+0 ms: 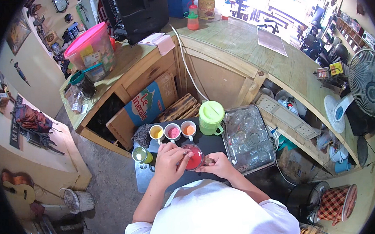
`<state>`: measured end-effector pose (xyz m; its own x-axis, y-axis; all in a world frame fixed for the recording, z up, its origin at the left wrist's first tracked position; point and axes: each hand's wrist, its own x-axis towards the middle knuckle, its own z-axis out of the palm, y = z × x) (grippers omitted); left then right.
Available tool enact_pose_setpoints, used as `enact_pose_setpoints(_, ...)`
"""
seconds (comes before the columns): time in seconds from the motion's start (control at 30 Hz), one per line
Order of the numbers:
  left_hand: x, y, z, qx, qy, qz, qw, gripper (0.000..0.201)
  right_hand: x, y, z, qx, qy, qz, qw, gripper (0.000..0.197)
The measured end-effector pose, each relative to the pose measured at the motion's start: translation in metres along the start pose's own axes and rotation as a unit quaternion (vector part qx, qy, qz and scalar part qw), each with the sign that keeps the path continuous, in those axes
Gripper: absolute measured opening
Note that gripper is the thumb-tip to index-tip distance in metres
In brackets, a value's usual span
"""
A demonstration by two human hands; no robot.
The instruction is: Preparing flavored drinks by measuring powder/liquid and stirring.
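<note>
A clear glass mug of red drink (pixel 194 159) stands in front of me on the dark tabletop. My right hand (pixel 219 164) is closed on the mug's handle side. Over the mug's left rim, my left hand (pixel 169 163) is closed in a pinch; a thin dark piece shows at its fingertips, too small to name. Beyond the hands are three white cups: one with yellow contents (pixel 156 132), one with pink (pixel 172 132), one with orange (pixel 188 129). Left of my left hand is a glass mug of green drink (pixel 141 154). A green lidded pitcher (pixel 211 119) stands behind the red mug.
A metal tray (pixel 265 167) with several clear glass mugs lies on the right. A dark rounded cloth-like bundle (pixel 142 136) sits at the far left corner. Wooden counters (pixel 225 39) curve around the table, with a white cable (pixel 189 69) hanging down. A fan (pixel 367 80) stands at right.
</note>
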<state>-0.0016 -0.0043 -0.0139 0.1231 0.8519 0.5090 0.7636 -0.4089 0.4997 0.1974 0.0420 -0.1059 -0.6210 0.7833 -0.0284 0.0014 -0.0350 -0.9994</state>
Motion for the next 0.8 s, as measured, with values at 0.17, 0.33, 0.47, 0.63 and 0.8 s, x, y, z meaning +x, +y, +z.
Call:
enact_pose_setpoints(0.17, -0.001, 0.004, 0.0, -0.004, 0.019, -0.005, 1.0, 0.005, -0.002, -0.007, 0.0, -0.007, 0.007, 0.013, 1.0, 0.034)
enact_pose_setpoints(0.33, -0.009, 0.002, -0.012, 0.004, 0.063, -0.006, 0.998, 0.008, -0.006, -0.011, -0.003, -0.009, 0.007, 0.016, 1.0, 0.035)
enact_pose_setpoints(0.47, -0.016, 0.006, -0.022, -0.01, 0.084, -0.003, 0.996, 0.008, -0.006, -0.022, -0.003, -0.068, 0.021, 0.047, 0.996, 0.043)
enact_pose_setpoints(0.63, -0.02, 0.016, -0.031, -0.003, 0.065, 0.004, 0.998, 0.008, -0.008, -0.013, -0.006, -0.048, 0.043, 0.029, 0.997, 0.048)
enact_pose_setpoints(0.8, -0.015, 0.023, -0.041, 0.012, 0.056, 0.031, 0.998, 0.008, -0.009, -0.027, -0.003, -0.024, 0.046, 0.051, 0.997, 0.051)
